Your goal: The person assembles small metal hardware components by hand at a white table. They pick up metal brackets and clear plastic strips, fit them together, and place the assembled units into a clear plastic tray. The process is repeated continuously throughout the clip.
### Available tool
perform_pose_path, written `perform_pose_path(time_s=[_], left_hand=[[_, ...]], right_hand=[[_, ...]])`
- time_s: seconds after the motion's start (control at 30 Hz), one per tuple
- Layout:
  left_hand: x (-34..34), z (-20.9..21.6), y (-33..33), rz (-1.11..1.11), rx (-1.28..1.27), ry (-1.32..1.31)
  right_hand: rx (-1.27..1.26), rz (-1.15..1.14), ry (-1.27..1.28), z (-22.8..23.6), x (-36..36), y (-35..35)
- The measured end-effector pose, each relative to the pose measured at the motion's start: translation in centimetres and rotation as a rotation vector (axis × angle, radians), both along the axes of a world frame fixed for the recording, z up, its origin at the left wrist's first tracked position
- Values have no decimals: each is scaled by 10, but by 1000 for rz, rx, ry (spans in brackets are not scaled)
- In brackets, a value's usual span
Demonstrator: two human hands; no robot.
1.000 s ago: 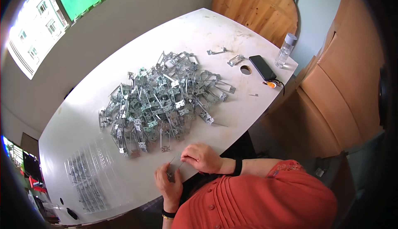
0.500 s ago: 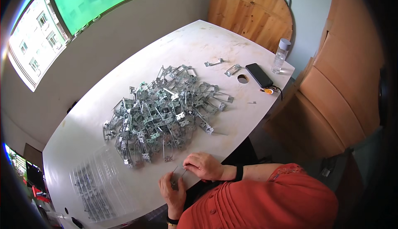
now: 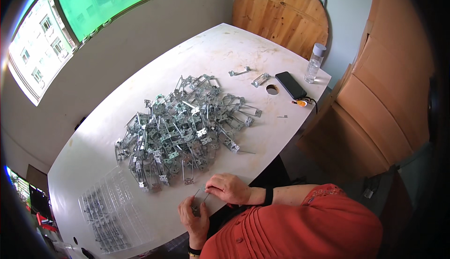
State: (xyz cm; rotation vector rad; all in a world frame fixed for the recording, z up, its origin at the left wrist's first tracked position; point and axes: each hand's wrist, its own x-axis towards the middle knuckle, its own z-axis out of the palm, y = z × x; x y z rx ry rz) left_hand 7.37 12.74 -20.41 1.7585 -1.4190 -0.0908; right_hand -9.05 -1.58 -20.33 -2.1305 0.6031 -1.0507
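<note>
Close to the table's near edge, my left hand is closed on a small metal bracket, its two thin rods sticking out away from me. My right hand pinches at the far end of these rods, where something small and pale shows at the fingertips. Fingers cover most of the bracket. Just beyond my hands lies a big heap of similar grey metal brackets with long wire arms. To the left, a clear plastic tray holds rows of small metal parts.
Two loose brackets lie at the far right, near a round hole in the white table. A black phone and a clear bottle stand by the right edge. Large cardboard boxes rise to the right.
The view has shifted slightly. Both hands keep almost the same place and hold on the bracket, with the right fingertips moved a little at the rod ends.
</note>
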Motion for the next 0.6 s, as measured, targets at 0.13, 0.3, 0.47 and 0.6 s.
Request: perform_pose_path(time_s=[0.13,0.3,0.47,0.6], left_hand=[[1,-1,0,-2,9,7],[1,0,0,-6,4,-7],[1,0,0,-5,-2,-5],[-2,4,-1,-20,-7,34]], right_hand=[[-13,-9,-47,1,1,0],[5,-2,-24,3,1,0],[7,0,-49,5,0,0],[8,-3,-47,2,-1,-1]])
